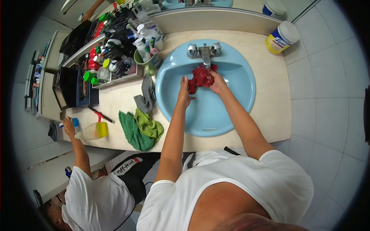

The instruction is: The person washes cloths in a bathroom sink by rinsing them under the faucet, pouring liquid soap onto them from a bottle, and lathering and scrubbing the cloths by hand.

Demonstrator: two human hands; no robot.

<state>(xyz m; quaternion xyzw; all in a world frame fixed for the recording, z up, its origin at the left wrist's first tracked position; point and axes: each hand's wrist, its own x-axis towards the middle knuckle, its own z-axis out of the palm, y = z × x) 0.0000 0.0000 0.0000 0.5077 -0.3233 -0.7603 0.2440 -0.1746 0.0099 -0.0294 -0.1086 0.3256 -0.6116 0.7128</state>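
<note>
A wet red cloth (203, 77) is bunched under the faucet (206, 57) in a light blue sink (173, 111). My right hand (219, 81) grips the cloth from its right side, fingers curled into it. On the other side, my left hand (185, 92) is beside the cloth's lower left end, its fingers stretched out and the thumb apart. Some of the left fingers' contact with the fabric is hard to make out. Both forearms reach over the front rim of the sink.
Left of the sink lie a grey cloth (145, 96), a green cloth (135, 131) and a lime cloth (148, 125). A green cup (149, 65) and a crate of bottles (115, 79) stand behind. A co-worker's hand (69, 126) holds a spray bottle (92, 131). A wipes tub (282, 37) stands back right.
</note>
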